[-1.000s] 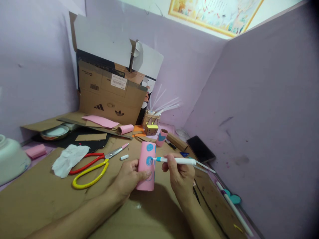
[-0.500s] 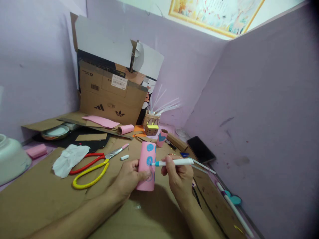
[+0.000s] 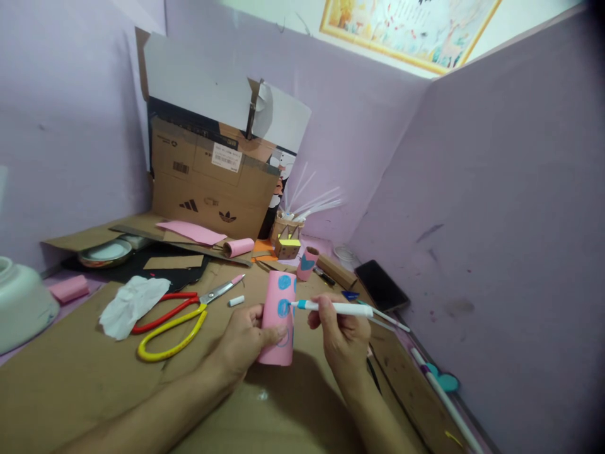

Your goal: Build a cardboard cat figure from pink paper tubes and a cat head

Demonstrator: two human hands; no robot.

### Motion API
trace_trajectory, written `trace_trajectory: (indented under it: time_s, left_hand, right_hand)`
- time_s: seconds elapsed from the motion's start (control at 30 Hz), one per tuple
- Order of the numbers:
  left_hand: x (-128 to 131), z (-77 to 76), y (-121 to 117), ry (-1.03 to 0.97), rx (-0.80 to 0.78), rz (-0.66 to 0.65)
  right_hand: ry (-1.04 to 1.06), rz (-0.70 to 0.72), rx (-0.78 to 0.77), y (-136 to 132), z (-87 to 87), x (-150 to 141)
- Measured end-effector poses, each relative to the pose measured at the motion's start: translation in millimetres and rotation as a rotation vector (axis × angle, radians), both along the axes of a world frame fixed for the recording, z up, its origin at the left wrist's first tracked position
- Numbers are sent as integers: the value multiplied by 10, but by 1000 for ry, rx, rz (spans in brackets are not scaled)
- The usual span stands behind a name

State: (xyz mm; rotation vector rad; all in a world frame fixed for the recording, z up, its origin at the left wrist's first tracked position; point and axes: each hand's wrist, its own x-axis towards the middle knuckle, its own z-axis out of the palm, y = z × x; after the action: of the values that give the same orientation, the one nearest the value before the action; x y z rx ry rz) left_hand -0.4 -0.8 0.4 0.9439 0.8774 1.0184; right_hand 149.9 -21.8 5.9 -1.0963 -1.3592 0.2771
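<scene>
Upright in my left hand [image 3: 248,337] is a pink paper-covered tube [image 3: 271,306], with blue dots down its front and right side. The upper dots look coloured in; the lower one, partly behind my thumb, shows as an outline. My right hand [image 3: 343,325] grips a white marker pen [image 3: 343,308] with a blue tip. That tip points left and meets the tube at the middle dot. A small white pen cap [image 3: 236,301] lies on the cardboard just left of the tube.
Scissors [image 3: 189,315] with red and yellow handles lie left beside a crumpled tissue [image 3: 132,306]. Behind stand a smaller pink tube [image 3: 307,263], a little cardboard box [image 3: 287,248] and a large carton [image 3: 212,183]. A phone [image 3: 382,285] rests by the right wall.
My right hand has shifted slightly right with the marker, whose tip moved from inside the middle dot to its right side. My left hand and the tube stay nearly still.
</scene>
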Motion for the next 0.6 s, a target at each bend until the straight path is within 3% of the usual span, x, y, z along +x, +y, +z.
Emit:
trace_trajectory:
  time_s: [0.6]
  left_hand:
    - [-5, 13, -18, 4, -12, -3]
  right_hand:
    - [-13, -17, 49, -27, 36, -12]
